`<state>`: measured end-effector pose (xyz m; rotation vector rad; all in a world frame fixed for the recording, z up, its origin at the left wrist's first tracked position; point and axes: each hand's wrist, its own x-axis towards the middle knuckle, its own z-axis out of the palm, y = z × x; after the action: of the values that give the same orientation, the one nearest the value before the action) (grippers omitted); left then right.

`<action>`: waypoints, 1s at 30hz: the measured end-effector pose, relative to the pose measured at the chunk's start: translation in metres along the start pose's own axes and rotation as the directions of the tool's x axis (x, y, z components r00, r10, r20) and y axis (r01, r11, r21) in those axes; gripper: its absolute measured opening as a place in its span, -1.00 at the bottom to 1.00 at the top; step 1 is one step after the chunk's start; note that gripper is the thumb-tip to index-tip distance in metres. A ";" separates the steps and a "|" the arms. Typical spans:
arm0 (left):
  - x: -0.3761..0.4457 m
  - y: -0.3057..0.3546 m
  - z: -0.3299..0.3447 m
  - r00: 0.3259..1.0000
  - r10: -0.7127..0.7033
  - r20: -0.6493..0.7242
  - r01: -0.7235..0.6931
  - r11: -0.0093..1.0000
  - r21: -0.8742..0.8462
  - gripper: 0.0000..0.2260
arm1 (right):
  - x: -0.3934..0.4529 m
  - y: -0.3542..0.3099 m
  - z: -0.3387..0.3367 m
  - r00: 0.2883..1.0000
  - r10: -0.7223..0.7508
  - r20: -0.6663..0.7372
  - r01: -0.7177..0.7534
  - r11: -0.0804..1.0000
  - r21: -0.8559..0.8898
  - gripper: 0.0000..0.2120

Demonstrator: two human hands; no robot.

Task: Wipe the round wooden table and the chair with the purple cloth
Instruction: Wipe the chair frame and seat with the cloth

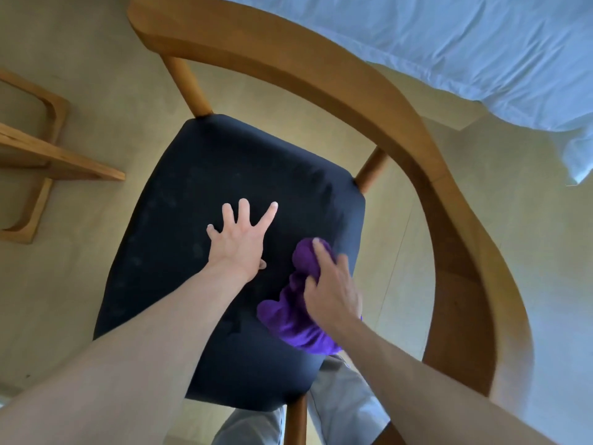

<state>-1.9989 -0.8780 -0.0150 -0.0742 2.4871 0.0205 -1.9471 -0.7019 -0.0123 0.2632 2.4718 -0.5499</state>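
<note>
crumpled purple cloth (295,313) lies on chair's (417,149) dark seat (199,194)

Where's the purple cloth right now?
In the head view, the cloth lies bunched on the chair's dark seat, right of centre, under the right hand, beside the spread left hand.

Both forearms are bare from the near edge of the view up to the wrists, with no sleeve, watch, bracelet or ring visible on either. The left hand (239,240) and the right hand (330,289) wear no gloves, and the fingernails look short and unpainted. Near the bottom edge, the person's legs show in light grey trousers (340,409) of a plain, unpatterned fabric with soft creases.
</note>
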 end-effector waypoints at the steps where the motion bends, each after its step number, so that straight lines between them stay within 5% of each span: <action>1: 0.000 0.000 0.000 1.000 0.002 0.001 -0.002 1.000 0.005 0.11 | 0.014 -0.003 -0.009 0.998 0.032 -0.063 -0.026 0.995 0.093 -0.39; 4: 0.003 0.001 -0.002 1.000 0.010 0.018 -0.010 1.000 0.014 0.13 | 0.071 -0.009 -0.037 0.957 0.209 -0.201 -0.138 0.938 0.318 -0.40; 6: 0.006 0.000 -0.004 0.998 0.019 0.053 -0.020 0.999 0.025 0.19 | 0.089 -0.011 -0.043 0.941 0.257 -0.219 -0.184 0.935 0.304 -0.42; 15: 0.001 0.007 -0.002 0.998 -0.001 0.070 -0.004 0.998 0.060 0.36 | -0.015 0.022 0.024 0.995 0.091 -0.030 -0.089 0.994 0.066 -0.41; 20: 0.003 0.008 0.005 0.999 -0.015 0.044 0.013 0.998 0.056 0.37 | 0.063 -0.010 -0.027 0.951 0.014 -0.308 0.053 0.977 0.208 -0.45; 25: 0.007 0.007 0.009 1.000 -0.015 0.025 0.014 0.999 0.051 0.41 | 0.134 -0.063 -0.035 0.944 -0.109 -0.312 0.079 0.991 -0.108 -0.40; 30: 0.004 0.004 0.007 1.000 -0.013 0.012 0.013 0.999 0.048 0.41 | 0.105 -0.028 -0.017 0.905 -0.339 -0.255 0.208 0.879 -0.429 -0.42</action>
<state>-1.9981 -0.8736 -0.0231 -0.0701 2.4735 -0.0436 -2.0493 -0.7132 -0.0523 -0.1858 2.8955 -0.1094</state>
